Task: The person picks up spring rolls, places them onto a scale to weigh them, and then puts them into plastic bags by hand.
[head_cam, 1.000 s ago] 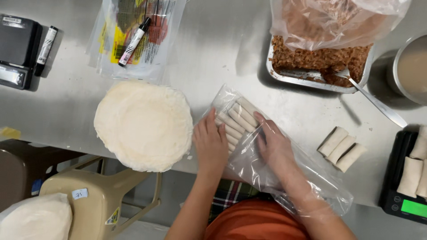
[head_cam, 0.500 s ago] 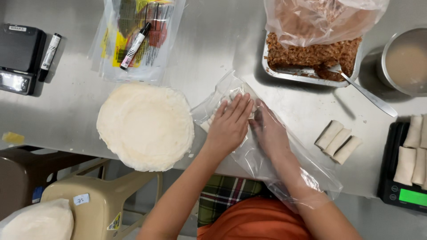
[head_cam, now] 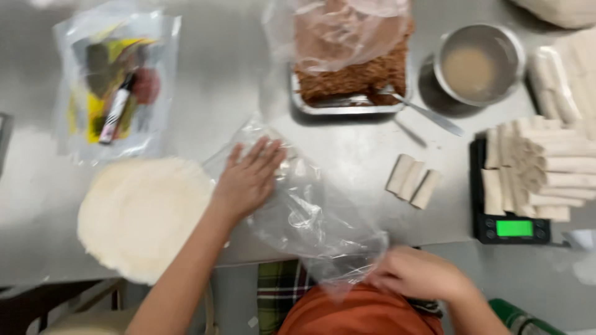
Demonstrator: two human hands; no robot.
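Since half a second ago, right hand (head_cam: pixel 417 274) has withdrawn from the bag's middle to the near edge of the steel table (head_cam: pixel 217 68), where it pinches the mouth of the clear plastic bag (head_cam: pixel 310 217), fingers closed on the film; left hand (head_cam: pixel 248 177) lies open and flat, fingers spread, pressing the bag's far end. Bag: thin, crinkled, glossy film, lying diagonally at the table's centre near the front edge; its contents cannot be made out through the blur. Stack of round pale wrappers (head_cam: pixel 143 214), matte and floury, at the near left edge, just beside the left hand. Three small cylindrical rolls (head_cam: pixel 413 180), pale, loose on the surface right of the bag. Black digital scale (head_cam: pixel 512 226) at the right edge, piled with similar rolls. Rectangular metal tray (head_cam: pixel 347 93) of brown minced filling, film-covered, at the far edge; round steel bowl (head_cam: pixel 478 62) of beige liquid beside it.
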